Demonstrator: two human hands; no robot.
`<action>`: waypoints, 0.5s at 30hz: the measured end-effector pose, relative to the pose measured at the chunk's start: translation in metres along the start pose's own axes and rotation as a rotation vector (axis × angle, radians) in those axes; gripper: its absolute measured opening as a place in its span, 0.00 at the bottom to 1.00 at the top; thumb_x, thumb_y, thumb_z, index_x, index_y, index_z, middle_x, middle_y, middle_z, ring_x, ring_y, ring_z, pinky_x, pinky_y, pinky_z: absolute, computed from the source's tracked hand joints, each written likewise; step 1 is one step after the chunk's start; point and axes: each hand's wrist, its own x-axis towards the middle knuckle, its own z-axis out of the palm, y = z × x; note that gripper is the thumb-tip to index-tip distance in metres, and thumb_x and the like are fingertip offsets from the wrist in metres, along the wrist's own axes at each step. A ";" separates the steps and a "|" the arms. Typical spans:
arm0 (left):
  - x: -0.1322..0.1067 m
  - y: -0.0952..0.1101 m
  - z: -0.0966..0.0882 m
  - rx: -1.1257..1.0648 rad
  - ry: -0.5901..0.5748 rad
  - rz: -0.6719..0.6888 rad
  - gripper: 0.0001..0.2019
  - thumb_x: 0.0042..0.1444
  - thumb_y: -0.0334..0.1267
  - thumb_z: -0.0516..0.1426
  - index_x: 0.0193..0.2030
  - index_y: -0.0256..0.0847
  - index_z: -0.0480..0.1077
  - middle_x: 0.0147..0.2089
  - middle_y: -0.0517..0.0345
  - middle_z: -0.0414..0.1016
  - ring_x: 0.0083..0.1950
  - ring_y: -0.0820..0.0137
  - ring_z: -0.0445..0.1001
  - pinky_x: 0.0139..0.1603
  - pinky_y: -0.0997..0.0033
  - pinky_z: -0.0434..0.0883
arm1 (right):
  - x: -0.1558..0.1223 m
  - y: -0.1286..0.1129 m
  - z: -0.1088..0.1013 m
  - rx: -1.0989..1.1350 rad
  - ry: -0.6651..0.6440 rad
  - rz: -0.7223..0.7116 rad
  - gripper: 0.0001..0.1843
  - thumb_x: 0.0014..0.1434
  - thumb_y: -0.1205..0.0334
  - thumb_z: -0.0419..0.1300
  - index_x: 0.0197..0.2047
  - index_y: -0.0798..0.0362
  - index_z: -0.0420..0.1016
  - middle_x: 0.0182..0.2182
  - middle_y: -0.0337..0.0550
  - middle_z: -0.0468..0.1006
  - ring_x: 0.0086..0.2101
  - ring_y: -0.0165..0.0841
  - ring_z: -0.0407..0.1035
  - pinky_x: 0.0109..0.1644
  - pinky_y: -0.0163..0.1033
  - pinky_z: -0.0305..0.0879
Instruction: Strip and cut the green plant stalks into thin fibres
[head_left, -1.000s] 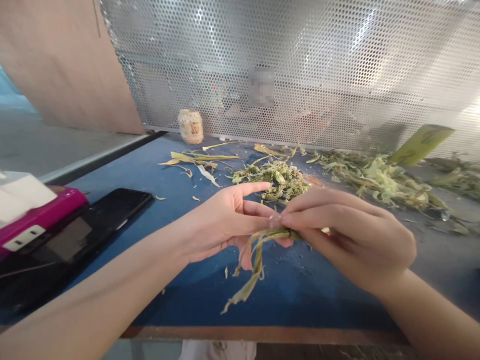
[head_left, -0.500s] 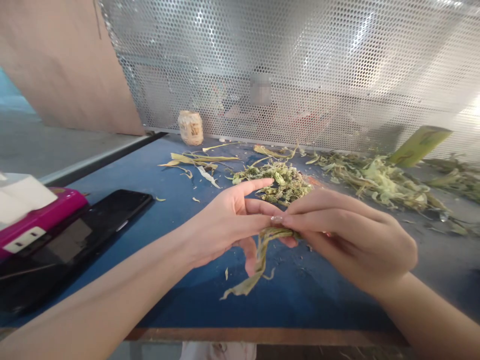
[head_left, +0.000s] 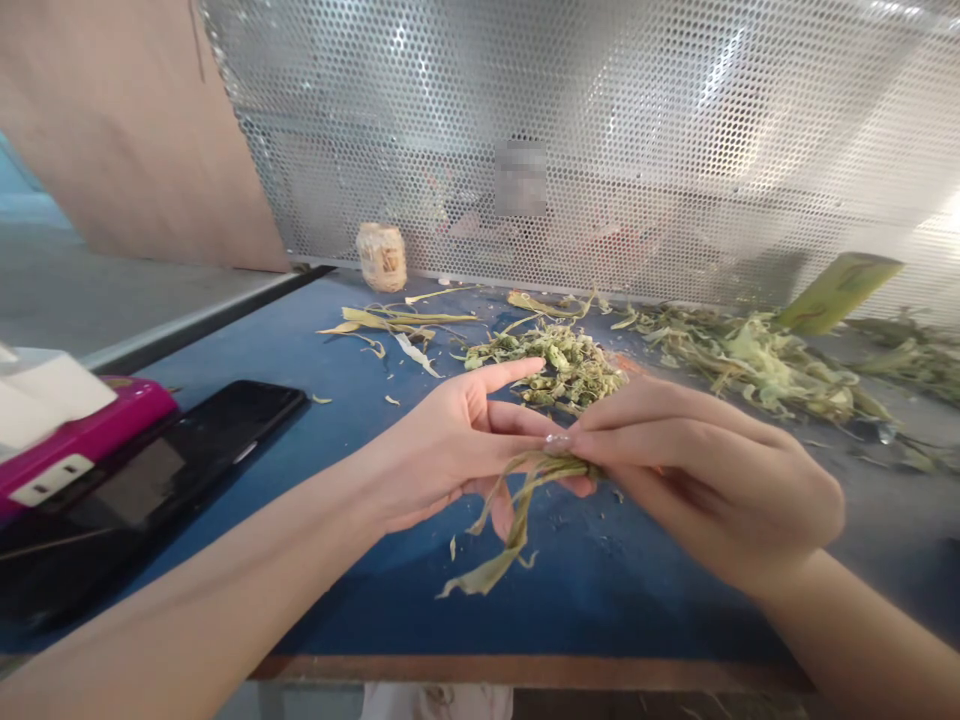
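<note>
Withered green-yellow leaf strips (head_left: 517, 530) hang from between my two hands over the blue tabletop (head_left: 360, 600). My left hand (head_left: 450, 440) pinches them near the tips of thumb and fingers, with its index finger stretched out. My right hand (head_left: 705, 460) is closed, its thumb and fingertips pressed together on the same strips, touching the left fingertips. A small clear, shiny piece (head_left: 557, 440) shows where the fingertips meet; what it is I cannot make out. Just behind the hands lies a small heap of curled plant bits (head_left: 562, 360).
A larger pile of leaves (head_left: 757, 360) lies right, beside a yellow-green card (head_left: 840, 290). Loose strips (head_left: 405, 318) lie behind my left hand. A wrapped jar (head_left: 382, 258) stands before the perforated metal screen (head_left: 637, 120). A black phone (head_left: 240, 420) and magenta socket box (head_left: 135, 415) are left.
The leaf strips have spread a little, with another loop now hanging on the left. My right hand has shifted slightly right; the left has barely moved.
</note>
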 end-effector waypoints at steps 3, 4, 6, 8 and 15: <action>-0.001 0.001 0.002 -0.037 0.012 0.001 0.39 0.48 0.27 0.57 0.62 0.41 0.40 0.29 0.58 0.75 0.29 0.69 0.75 0.16 0.81 0.67 | -0.001 0.000 0.001 0.023 0.024 0.014 0.10 0.54 0.73 0.53 0.34 0.50 0.72 0.30 0.42 0.75 0.31 0.30 0.71 0.32 0.34 0.72; -0.001 0.001 0.003 -0.045 0.016 -0.001 0.38 0.47 0.27 0.57 0.62 0.41 0.41 0.29 0.57 0.75 0.30 0.68 0.75 0.16 0.80 0.67 | -0.001 0.001 0.001 0.024 0.033 0.022 0.11 0.54 0.74 0.53 0.34 0.50 0.72 0.30 0.42 0.75 0.30 0.30 0.71 0.32 0.34 0.72; -0.001 0.001 0.003 -0.059 0.025 -0.008 0.37 0.47 0.27 0.57 0.62 0.41 0.43 0.30 0.57 0.75 0.31 0.67 0.75 0.16 0.80 0.67 | -0.002 0.001 0.001 0.018 0.048 0.039 0.11 0.53 0.74 0.53 0.35 0.50 0.72 0.30 0.42 0.75 0.30 0.29 0.71 0.31 0.34 0.72; -0.001 0.002 0.003 -0.068 0.029 -0.014 0.36 0.48 0.27 0.57 0.62 0.40 0.43 0.30 0.56 0.75 0.32 0.67 0.75 0.16 0.81 0.67 | -0.003 0.001 0.001 0.015 0.050 0.046 0.12 0.53 0.74 0.53 0.35 0.50 0.72 0.31 0.41 0.75 0.31 0.29 0.71 0.32 0.34 0.72; 0.000 0.005 0.000 -0.047 -0.078 -0.056 0.35 0.53 0.29 0.52 0.63 0.39 0.36 0.32 0.53 0.76 0.20 0.74 0.72 0.13 0.82 0.66 | -0.005 0.003 0.001 0.029 0.061 0.029 0.13 0.51 0.77 0.54 0.36 0.50 0.72 0.32 0.41 0.75 0.31 0.29 0.71 0.33 0.34 0.72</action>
